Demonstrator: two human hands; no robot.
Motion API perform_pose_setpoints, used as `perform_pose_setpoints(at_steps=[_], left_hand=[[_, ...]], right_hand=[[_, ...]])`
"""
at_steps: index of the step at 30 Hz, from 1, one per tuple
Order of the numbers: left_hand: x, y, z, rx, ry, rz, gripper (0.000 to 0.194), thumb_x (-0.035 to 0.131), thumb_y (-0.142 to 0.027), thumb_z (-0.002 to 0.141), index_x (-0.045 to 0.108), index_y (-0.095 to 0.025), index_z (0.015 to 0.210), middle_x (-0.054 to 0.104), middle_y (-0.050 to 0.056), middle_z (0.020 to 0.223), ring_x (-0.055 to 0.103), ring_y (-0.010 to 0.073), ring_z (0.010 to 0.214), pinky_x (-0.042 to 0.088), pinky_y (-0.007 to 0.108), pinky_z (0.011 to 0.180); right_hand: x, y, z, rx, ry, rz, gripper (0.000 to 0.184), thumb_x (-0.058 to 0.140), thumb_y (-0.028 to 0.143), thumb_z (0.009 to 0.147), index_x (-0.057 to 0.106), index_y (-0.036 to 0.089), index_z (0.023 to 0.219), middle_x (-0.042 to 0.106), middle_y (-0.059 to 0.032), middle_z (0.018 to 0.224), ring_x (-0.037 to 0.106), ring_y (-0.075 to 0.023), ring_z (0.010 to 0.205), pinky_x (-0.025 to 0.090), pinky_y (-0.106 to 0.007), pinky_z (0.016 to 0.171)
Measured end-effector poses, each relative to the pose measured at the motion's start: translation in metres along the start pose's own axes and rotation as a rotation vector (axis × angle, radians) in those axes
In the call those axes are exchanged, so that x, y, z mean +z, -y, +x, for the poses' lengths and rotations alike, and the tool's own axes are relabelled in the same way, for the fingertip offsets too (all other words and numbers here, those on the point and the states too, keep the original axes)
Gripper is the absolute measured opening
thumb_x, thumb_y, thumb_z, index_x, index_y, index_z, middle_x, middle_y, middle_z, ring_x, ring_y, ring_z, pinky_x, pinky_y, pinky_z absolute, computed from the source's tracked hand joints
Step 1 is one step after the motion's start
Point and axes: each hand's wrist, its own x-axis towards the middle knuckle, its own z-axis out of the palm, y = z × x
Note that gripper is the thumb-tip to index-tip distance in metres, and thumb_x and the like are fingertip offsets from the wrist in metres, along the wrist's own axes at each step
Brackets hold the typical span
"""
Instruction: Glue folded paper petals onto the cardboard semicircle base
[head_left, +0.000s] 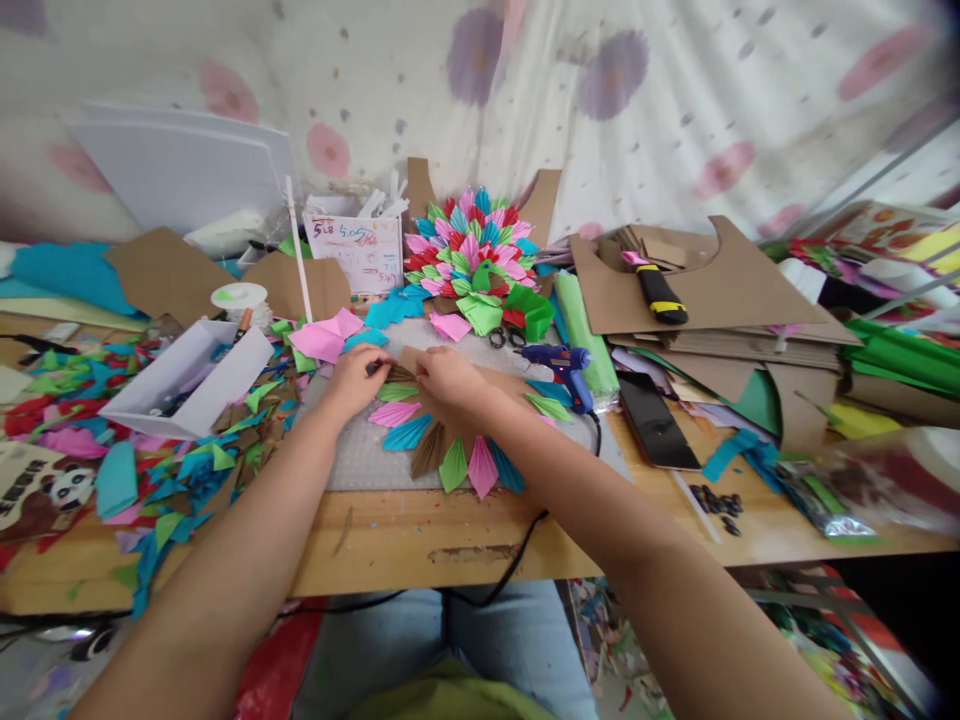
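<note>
Counter point(382, 550): covered by a pale mat point(341, 465) at its middle, set back from the front edge.
Cardboard base point(454, 428): placed on the mat, facing the middle of the counter's front edge; its centre is left bare where it is not hidden by the hands.
Pleated leaves point(483, 468): arranged in one outward-pointing ring, in green, pink, blue and brown; the side toward the front edge is filled. Whether all are fixed cannot be told.
Brown pleated paper point(405, 373): held between the hands at the ring's far left part.
Left grip point(360, 378): curled against the left end of this paper; whether it is pinched or merely steadied cannot be told.
Right grip point(444, 375): closed, with the paper pinched between thumb and fingers.
Stage: judged early; a first ring is largely laid, while the far side is partly concealed and no inner layer is seen.
Layered flower point(480, 245): stood near the counter's far edge, built up in many rows.
Glue gun point(564, 368): laid down right of the base, held by neither hand.
Loose leaves point(328, 335): left unattached beyond the mat's far left corner.
</note>
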Motion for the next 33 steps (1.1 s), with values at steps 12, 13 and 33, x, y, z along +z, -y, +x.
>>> perform_pose_setpoints(at_steps=[12, 13, 33], left_hand=[[-0.003, -0.005, 0.002, -0.073, -0.145, -0.026, 0.015, 0.052, -0.019, 0.075, 0.066, -0.021, 0.079, 0.066, 0.004, 0.09, 0.059, 0.0181, 0.089, 0.049, 0.032, 0.08], [-0.003, -0.006, 0.002, -0.07, -0.157, -0.03, 0.014, 0.052, -0.019, 0.075, 0.066, -0.021, 0.078, 0.066, 0.004, 0.089, 0.06, 0.0177, 0.088, 0.049, 0.032, 0.081], [-0.005, -0.006, 0.001, 0.06, 0.022, 0.211, 0.021, 0.046, -0.009, 0.06, 0.062, -0.022, 0.058, 0.063, 0.004, 0.081, 0.056, 0.0217, 0.083, 0.046, 0.038, 0.083]], right_hand=[[-0.007, 0.004, -0.005, 0.049, -0.012, 0.092, 0.024, 0.046, 0.017, 0.084, 0.066, 0.014, 0.096, 0.067, -0.0103, 0.098, 0.058, -0.0182, 0.091, 0.039, -0.026, 0.079], [-0.006, 0.005, -0.004, 0.047, -0.017, 0.09, 0.024, 0.046, 0.017, 0.083, 0.067, 0.014, 0.096, 0.067, -0.0106, 0.098, 0.058, -0.0183, 0.091, 0.04, -0.026, 0.079], [-0.003, 0.002, -0.002, 0.074, -0.001, 0.067, 0.022, 0.05, 0.02, 0.083, 0.067, 0.015, 0.097, 0.066, -0.0104, 0.099, 0.059, -0.0195, 0.093, 0.041, -0.026, 0.08]])
